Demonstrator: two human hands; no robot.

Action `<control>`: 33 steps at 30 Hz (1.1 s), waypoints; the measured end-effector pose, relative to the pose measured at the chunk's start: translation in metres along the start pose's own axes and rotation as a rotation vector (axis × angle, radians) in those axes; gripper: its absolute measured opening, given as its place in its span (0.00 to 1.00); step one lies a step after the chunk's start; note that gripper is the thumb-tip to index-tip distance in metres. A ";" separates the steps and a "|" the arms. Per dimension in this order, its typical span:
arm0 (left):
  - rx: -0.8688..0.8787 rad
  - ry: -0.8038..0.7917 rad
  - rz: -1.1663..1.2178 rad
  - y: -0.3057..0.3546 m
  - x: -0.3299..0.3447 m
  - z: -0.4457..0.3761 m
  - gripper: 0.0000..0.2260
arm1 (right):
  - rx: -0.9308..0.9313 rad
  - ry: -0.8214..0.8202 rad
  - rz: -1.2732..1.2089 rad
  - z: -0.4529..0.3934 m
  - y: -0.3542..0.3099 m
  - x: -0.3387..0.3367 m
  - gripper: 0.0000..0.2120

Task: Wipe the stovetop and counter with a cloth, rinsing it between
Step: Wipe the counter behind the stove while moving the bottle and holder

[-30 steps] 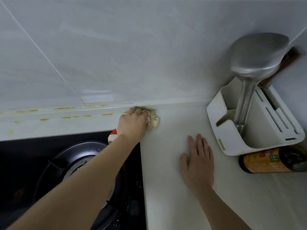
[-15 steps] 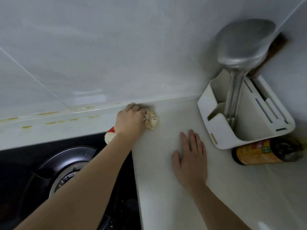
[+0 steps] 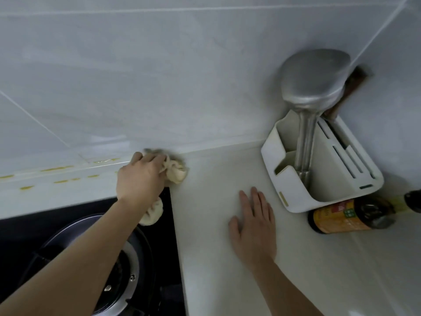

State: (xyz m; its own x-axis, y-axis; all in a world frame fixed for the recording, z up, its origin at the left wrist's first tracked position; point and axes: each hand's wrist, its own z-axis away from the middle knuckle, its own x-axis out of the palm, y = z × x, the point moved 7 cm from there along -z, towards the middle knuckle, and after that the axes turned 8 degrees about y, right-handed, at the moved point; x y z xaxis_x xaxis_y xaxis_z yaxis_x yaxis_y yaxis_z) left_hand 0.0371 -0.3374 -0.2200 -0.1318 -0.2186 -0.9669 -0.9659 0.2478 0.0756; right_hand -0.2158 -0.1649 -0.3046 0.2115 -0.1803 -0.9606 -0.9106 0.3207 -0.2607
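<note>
My left hand (image 3: 140, 179) grips a crumpled cream cloth (image 3: 175, 172) and presses it on the white counter (image 3: 211, 258) at the foot of the tiled wall, by the back right corner of the black stovetop (image 3: 22, 226). A fold of the cloth hangs below my wrist over the stovetop. My right hand (image 3: 254, 226) lies flat on the counter, fingers apart, holding nothing. The round burner (image 3: 127, 277) sits under my left forearm.
A white utensil holder (image 3: 330, 179) with a metal ladle (image 3: 314, 80) stands in the back right corner. A dark sauce bottle (image 3: 348, 215) lies on its side in front of it. Yellow stains (image 3: 57, 169) dot the ledge behind the stove.
My left hand with the cloth has stayed by the wall at the stove's corner, shifting only slightly. My right hand stays flat. The camera has tilted, so the scene sits lower in view.
</note>
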 end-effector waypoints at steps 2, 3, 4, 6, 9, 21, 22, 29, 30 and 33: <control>0.067 0.175 0.109 0.020 -0.014 -0.007 0.17 | 0.006 -0.003 0.002 0.000 0.000 0.001 0.35; 0.107 0.224 0.132 0.033 -0.019 -0.014 0.18 | 0.003 -0.001 -0.001 0.000 0.000 0.001 0.35; 0.133 0.243 0.144 0.045 -0.018 -0.021 0.18 | 0.000 0.003 -0.008 0.001 0.000 -0.001 0.35; 0.151 0.228 0.156 0.057 -0.008 -0.031 0.17 | -0.006 0.020 -0.014 0.000 0.000 -0.002 0.34; 0.176 0.187 0.119 0.051 0.009 -0.030 0.15 | -0.013 0.021 0.007 0.002 0.001 -0.001 0.34; -0.057 0.210 0.059 -0.062 -0.006 0.000 0.14 | -0.006 0.020 0.032 0.000 -0.001 0.000 0.35; -0.077 0.224 0.066 -0.055 -0.003 0.000 0.13 | -0.007 0.023 0.036 0.000 -0.001 0.000 0.35; -0.003 0.234 0.078 -0.031 0.006 -0.006 0.14 | -0.025 0.044 0.044 0.002 0.000 0.001 0.34; 0.011 0.210 0.070 -0.024 0.010 -0.008 0.14 | -0.025 0.047 0.050 0.002 0.000 0.001 0.34; 0.068 0.161 0.072 0.000 0.022 -0.014 0.15 | -0.029 0.060 0.059 0.002 -0.002 0.000 0.33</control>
State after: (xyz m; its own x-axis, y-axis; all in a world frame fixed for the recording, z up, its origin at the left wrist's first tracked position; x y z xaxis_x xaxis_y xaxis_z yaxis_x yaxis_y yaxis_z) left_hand 0.0308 -0.3557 -0.2376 -0.2395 -0.3446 -0.9077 -0.9361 0.3300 0.1217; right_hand -0.2128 -0.1638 -0.3042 0.1361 -0.2180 -0.9664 -0.9309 0.3055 -0.2000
